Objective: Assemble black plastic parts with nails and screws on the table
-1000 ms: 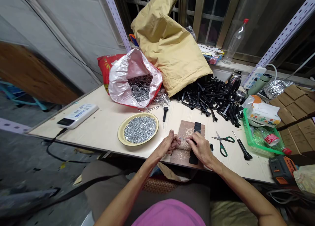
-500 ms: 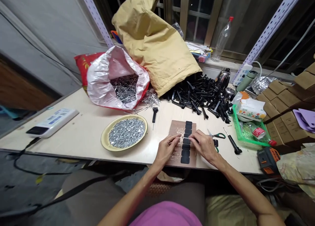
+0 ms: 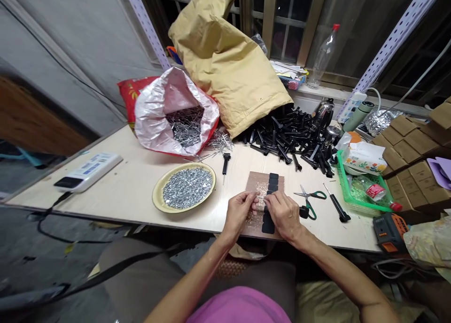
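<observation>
My left hand [image 3: 240, 211] and my right hand [image 3: 284, 215] meet over a brown board [image 3: 253, 180] near the table's front edge. Their fingertips pinch opposite ends of a thin silvery metal rod [image 3: 261, 197], and the fingers partly cover it. Beneath my right hand a row of black rounded pads [image 3: 268, 225] runs down the board; its middle is hidden. Pale crumbs lie on the board beside the pads. Green-handled scissors [image 3: 308, 202] lie open to the right of my right hand, with a small black piece [image 3: 303, 212] by them.
A yellowish bowl [image 3: 157, 202] of small metal bits stands to the left. Behind are a red-and-silver bag [image 3: 148, 126] of metal rods and a heap of black plastic parts [image 3: 282, 135]. Black-handled tools [image 3: 226, 163] lie about. A green basket [image 3: 355, 200] and cartons [image 3: 408, 147] are at right.
My hands have drawn closer together over the board, with the rod still between them. My right hand now covers more of the pads, and the scissors show more fully. The whole view has shifted slightly.
</observation>
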The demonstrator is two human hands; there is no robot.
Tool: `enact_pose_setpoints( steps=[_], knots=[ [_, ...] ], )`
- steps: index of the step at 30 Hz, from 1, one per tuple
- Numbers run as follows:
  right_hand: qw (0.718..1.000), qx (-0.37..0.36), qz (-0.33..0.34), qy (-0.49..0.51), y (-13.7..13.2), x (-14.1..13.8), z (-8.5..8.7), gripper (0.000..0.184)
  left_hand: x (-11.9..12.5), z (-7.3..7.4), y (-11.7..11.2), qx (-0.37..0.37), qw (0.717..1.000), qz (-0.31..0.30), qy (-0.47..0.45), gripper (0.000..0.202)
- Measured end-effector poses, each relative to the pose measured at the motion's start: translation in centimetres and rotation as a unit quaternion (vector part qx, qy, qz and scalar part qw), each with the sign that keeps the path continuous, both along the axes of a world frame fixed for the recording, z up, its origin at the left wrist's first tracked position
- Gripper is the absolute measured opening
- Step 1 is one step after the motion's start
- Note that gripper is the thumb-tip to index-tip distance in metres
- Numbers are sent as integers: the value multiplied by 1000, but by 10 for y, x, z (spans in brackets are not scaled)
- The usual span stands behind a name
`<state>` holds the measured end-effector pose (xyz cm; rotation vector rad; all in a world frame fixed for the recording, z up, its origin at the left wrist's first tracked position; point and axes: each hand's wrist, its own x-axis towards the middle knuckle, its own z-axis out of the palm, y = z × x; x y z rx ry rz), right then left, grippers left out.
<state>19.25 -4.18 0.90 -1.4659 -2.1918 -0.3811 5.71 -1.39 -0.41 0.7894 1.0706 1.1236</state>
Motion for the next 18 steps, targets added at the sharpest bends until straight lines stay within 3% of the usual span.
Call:
enact_pose_setpoints(
  steps=[6,18],
  knots=[
    [994,-64,-1,91,3,-3,2,17,-12,1,6,-58,990,1,-126,45],
    [998,-56,1,30,5,-8,8,20,-16,1,4,-21,998,-37,-55,44]
  ],
)
